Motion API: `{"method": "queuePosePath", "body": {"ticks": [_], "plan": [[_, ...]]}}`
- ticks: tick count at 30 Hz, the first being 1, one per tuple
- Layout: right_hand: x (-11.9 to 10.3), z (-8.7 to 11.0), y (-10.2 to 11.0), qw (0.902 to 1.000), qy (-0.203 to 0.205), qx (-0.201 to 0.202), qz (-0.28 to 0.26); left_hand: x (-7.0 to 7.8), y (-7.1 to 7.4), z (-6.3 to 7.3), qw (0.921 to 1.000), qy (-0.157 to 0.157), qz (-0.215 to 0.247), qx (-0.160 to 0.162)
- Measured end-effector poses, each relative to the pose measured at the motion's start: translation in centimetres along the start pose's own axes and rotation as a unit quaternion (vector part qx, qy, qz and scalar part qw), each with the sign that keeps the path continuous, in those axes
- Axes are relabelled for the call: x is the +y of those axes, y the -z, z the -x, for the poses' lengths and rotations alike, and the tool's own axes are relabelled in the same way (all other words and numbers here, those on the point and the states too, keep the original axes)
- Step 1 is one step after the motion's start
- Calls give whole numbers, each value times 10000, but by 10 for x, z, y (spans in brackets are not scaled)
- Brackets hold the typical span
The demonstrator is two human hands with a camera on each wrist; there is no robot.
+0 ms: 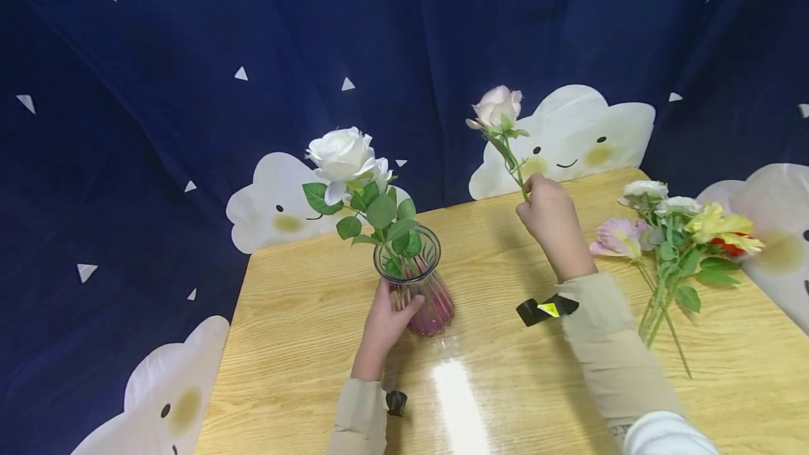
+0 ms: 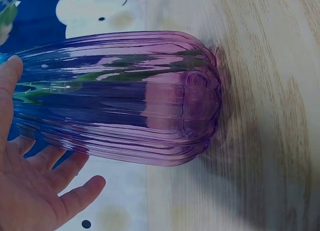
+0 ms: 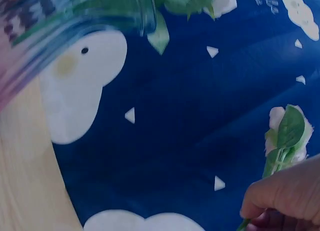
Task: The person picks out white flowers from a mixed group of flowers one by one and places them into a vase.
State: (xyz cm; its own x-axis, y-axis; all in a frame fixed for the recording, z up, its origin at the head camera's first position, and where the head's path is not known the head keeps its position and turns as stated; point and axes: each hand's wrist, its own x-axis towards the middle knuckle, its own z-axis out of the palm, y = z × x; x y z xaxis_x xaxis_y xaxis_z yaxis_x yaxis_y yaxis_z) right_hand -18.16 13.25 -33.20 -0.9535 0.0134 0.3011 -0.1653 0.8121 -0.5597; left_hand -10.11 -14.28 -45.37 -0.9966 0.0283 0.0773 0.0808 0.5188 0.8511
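A ribbed glass vase (image 1: 430, 304), pink toward its base, stands upright on the table. My left hand (image 1: 384, 325) holds it below the rim, thumb on one side and fingers on the other; the left wrist view shows the fingers (image 2: 67, 173) along the glass. White roses (image 1: 342, 154) with green leaves rise out of the vase, and their stem shows through the glass. Up to the right, my right hand (image 1: 551, 223) pinches the stem of a pale pink rose (image 1: 499, 107), bloom upward. The rose is apart from the vase, held above the table's back edge.
On the right of the wooden table (image 1: 297, 328) lies a bunch of artificial flowers (image 1: 670, 244) in white, yellow, pink and red, stems toward me. A dark blue curtain (image 1: 404, 34) with clouds and triangles hangs behind. Black straps (image 1: 545, 310) sit at both wrists.
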Motion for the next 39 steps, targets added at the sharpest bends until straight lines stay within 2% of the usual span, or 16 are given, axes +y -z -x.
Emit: {"method": "queuePosePath", "body": {"ticks": [6,10,15,19,32,35,39], "plan": [[-25,-3,-5,9980,343,385,-363,1,0,0,10000,52,-1,3],[-41,-2,-5,9924,710,791,-621,1,0,0,10000,53,37,1],[-59,2,-3,9764,1253,1414,-1045,1,0,0,9999,3,101,-9],[-73,5,1,9624,1540,1740,-1403,2,0,1,9999,-26,159,-23],[-101,16,18,9356,1901,1967,-2234,-1,-1,-1,9999,17,137,0],[-105,19,21,9224,1986,2188,-2488,-1,-1,0,9999,29,162,-12],[-112,25,28,8953,2173,2570,-2918,-1,-1,0,9999,35,136,-17]]}}
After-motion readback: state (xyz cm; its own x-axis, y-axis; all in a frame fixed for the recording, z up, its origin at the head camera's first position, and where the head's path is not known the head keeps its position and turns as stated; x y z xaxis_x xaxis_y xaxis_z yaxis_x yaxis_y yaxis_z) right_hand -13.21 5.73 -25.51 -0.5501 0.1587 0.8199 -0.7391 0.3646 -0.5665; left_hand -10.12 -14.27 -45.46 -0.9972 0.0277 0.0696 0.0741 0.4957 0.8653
